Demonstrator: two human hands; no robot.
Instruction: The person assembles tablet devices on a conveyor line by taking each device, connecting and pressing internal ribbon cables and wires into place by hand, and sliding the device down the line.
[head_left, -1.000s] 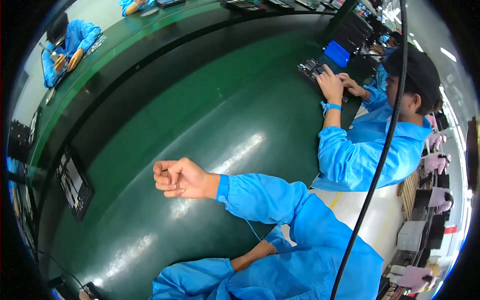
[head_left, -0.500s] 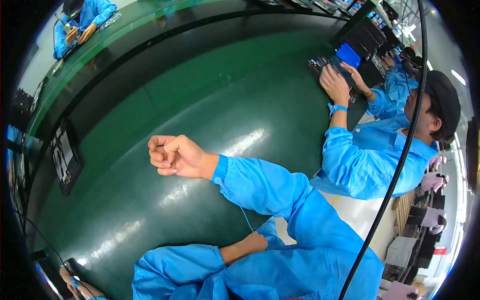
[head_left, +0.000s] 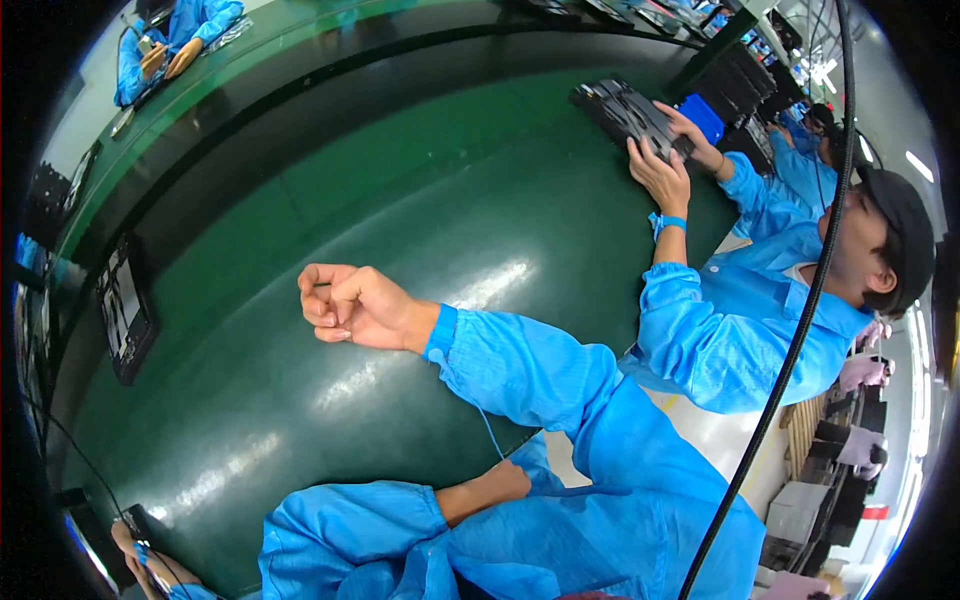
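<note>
My right hand (head_left: pixel 362 306) hovers over or rests on the green tabletop (head_left: pixel 400 225), palm partly turned up. Its fingers are loosely curled with gaps between them, and nothing is in it. A blue wrist strap with a thin cord sits at its cuff. My left hand (head_left: pixel 502 484) lies low by the table's near edge, close to my body; its fingers are hidden. Far to the left of my right hand, a flat black device (head_left: pixel 126 312) with a pale panel and exposed inner parts lies on the table, apart from both hands.
On the right, a co-worker in blue (head_left: pixel 745 300) holds a black slab-like casing (head_left: pixel 630 115) in both hands. A blue bin (head_left: pixel 702 117) stands behind it. Another person's hand (head_left: pixel 140 560) is at lower left. A black cable (head_left: pixel 790 340) crosses the right side.
The co-worker on the right has lifted and tilted the black casing, now holding it with both hands. My own hands have hardly moved.
</note>
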